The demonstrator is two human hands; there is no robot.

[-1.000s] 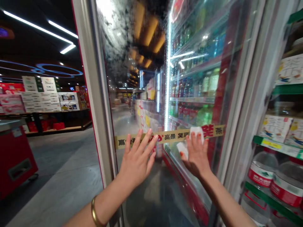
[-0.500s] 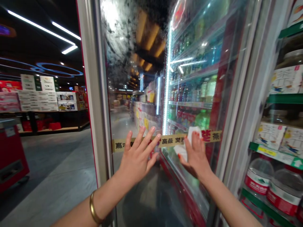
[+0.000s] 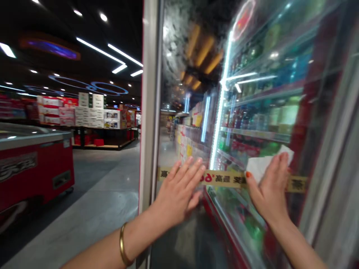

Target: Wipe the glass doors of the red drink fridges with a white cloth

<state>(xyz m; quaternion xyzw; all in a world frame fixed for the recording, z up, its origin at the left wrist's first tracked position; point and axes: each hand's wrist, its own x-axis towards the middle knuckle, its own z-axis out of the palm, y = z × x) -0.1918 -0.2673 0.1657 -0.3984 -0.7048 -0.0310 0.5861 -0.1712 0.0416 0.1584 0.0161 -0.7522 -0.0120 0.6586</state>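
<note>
My left hand lies with its fingers stretched out against the glass door of a drinks fridge, over a gold printed strip that runs across the pane. There is nothing in it, and a gold bangle circles the wrist. Farther right, my right hand presses a white tissue flat to the same glass, across the strip. Part of the tissue is hidden under the fingers. The lettering on the strip reads backwards. Cloudy smears show on the upper left of the pane.
The door's metal frame stands upright left of my hands. Through or in the glass appear shelves of bottles, somewhat blurred. A red chest freezer is at the left, with stacked boxes on a low stand behind it.
My view has swung left, bringing more of the red freezer into sight. My hands are farther apart, the left fingers are closer together, and more of the tissue shows.
</note>
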